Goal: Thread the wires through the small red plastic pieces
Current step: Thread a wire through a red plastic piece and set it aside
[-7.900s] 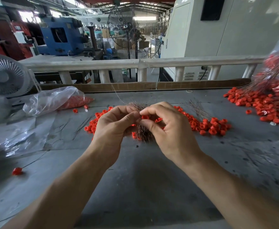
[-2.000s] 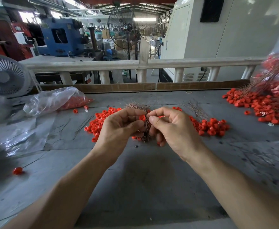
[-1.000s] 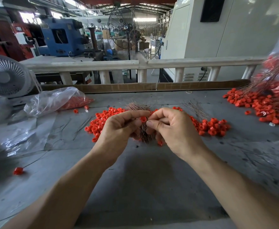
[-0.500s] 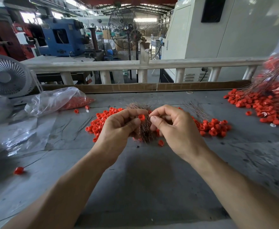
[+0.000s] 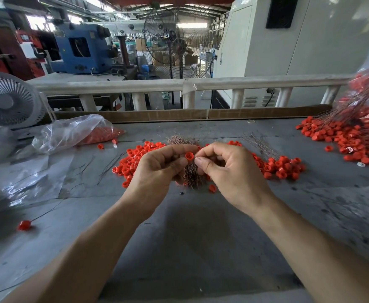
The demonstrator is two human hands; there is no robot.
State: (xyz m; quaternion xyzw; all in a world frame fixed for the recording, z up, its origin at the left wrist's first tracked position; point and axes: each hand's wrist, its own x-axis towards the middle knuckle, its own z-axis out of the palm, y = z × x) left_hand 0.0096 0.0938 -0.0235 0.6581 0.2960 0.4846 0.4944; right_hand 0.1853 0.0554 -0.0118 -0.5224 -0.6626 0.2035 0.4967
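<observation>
My left hand pinches a small red plastic piece between thumb and forefinger, and the same hand grips a bundle of thin copper wires that sticks out above and below the fist. My right hand is just right of the piece, thumb and forefinger pinched together at its edge, apparently on one thin wire that is too fine to see clearly. Behind both hands a heap of loose red pieces lies on the grey table.
More red pieces lie right of my hands. A pile of pieces with wires through them sits at the far right. A clear bag, plastic sheets and a small fan are at the left. One threaded piece lies near left.
Both hands stay together above the heap. Over the last second my right hand's fingertips have shifted slightly around the red piece held by my left hand.
</observation>
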